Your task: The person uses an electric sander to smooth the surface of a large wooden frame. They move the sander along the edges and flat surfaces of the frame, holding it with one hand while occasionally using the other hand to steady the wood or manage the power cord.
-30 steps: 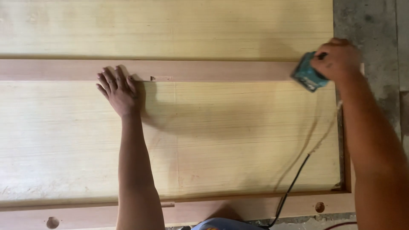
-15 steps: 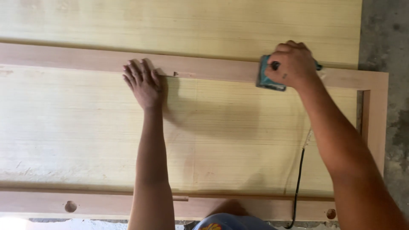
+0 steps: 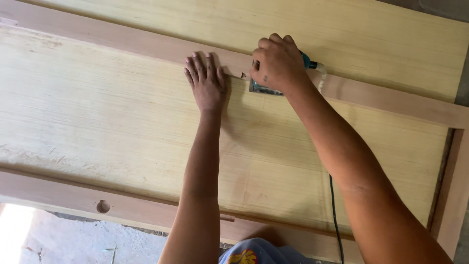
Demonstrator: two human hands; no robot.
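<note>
Teal sander (image 3: 266, 88) flat on reddish rail (image 3: 146, 46); seemingly corded.

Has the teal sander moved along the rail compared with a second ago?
Yes. The sander under the right hand has slid along the reddish rail, away from the door's corner, and now sits close to the small notch by the left hand.

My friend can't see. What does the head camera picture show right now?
A person's right hand grips a teal corded sander on the reddish middle rail of a big wooden door lying flat. The left hand rests flat, fingers spread, just beside it. A black cord trails toward the person.
</note>
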